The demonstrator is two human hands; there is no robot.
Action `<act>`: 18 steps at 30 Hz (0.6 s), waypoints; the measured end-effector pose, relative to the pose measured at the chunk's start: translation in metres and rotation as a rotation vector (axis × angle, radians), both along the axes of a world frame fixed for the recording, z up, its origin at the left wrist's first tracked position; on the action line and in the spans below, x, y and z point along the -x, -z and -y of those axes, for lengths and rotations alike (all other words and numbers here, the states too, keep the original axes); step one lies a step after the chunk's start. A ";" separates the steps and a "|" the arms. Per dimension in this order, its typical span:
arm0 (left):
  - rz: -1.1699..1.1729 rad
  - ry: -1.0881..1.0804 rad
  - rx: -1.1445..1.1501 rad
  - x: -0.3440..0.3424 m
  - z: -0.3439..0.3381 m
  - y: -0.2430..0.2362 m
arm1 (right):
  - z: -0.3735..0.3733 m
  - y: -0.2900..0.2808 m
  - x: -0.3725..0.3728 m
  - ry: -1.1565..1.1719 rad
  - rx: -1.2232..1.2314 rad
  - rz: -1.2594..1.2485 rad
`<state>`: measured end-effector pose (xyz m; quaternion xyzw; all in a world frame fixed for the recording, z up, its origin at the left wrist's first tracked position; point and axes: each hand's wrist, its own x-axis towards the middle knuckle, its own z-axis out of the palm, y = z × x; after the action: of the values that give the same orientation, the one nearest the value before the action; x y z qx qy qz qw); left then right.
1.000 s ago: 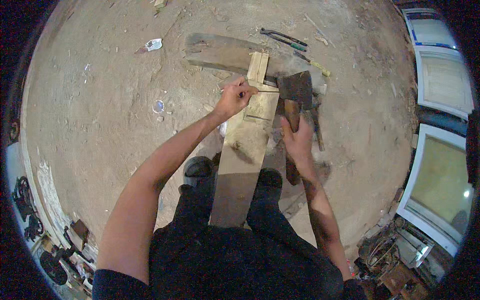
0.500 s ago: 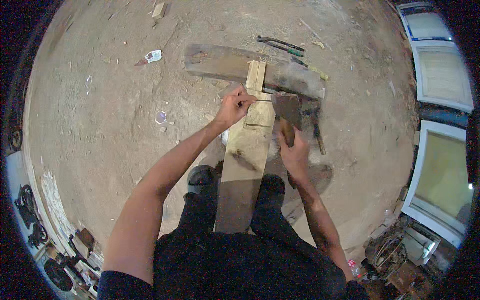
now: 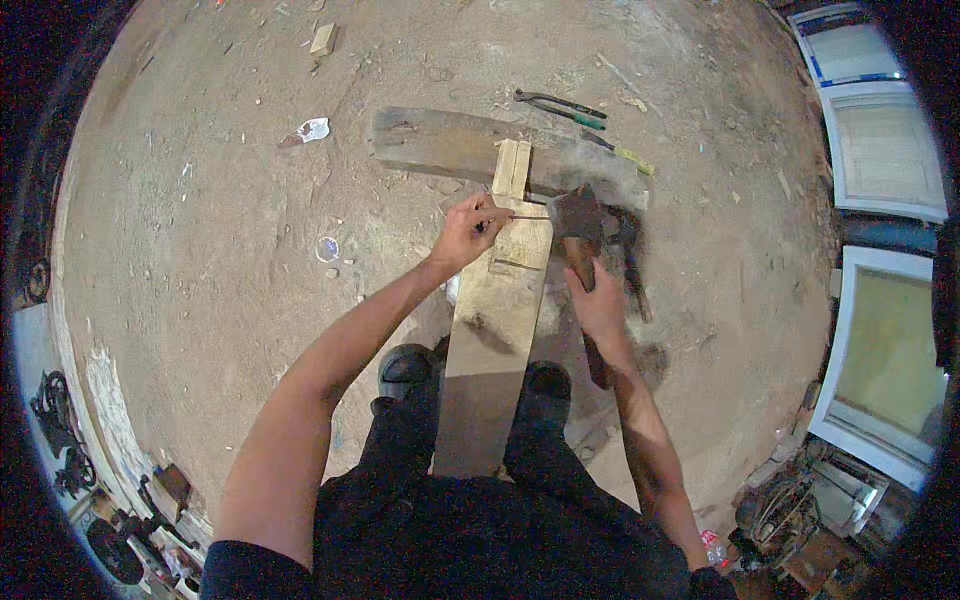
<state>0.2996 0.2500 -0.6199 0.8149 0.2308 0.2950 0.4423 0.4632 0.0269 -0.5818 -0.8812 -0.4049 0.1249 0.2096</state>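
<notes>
Pinches thin rod [image 3: 530, 217] in left hand [image 3: 470, 230] over far part of plank [image 3: 490, 325], with long axis crosswise, free end rightward; grips hatchet [image 3: 577, 213] in right hand [image 3: 598, 303], right of plank, head foremost.

Hatchet [image 3: 577, 215] — at a new tilt
</notes>
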 end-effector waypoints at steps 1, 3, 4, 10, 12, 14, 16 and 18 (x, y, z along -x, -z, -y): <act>0.002 0.003 0.000 0.002 -0.001 0.000 | 0.000 0.000 0.002 -0.027 0.056 0.016; 0.023 0.027 0.010 -0.002 0.000 0.000 | 0.014 0.028 -0.002 -0.083 0.006 0.063; 0.010 0.031 0.034 -0.002 0.001 -0.002 | 0.013 0.030 -0.001 -0.094 0.001 0.028; 0.010 0.065 -0.019 0.002 -0.002 -0.003 | 0.012 0.033 0.000 -0.097 -0.028 -0.191; 0.048 0.110 0.003 0.006 -0.009 0.006 | 0.008 0.025 0.003 -0.086 -0.022 -0.227; 0.016 0.121 -0.037 0.004 -0.011 0.001 | 0.006 0.022 0.002 -0.060 0.001 -0.241; -0.007 0.128 -0.071 0.002 -0.012 0.000 | 0.001 0.025 0.000 -0.038 0.035 -0.241; -0.021 0.130 -0.101 0.001 -0.015 0.003 | -0.004 0.024 0.001 -0.038 0.064 -0.258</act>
<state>0.2984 0.2647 -0.6231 0.8525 0.1667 0.2685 0.4165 0.4626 0.0307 -0.6056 -0.8562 -0.3869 0.2540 0.2294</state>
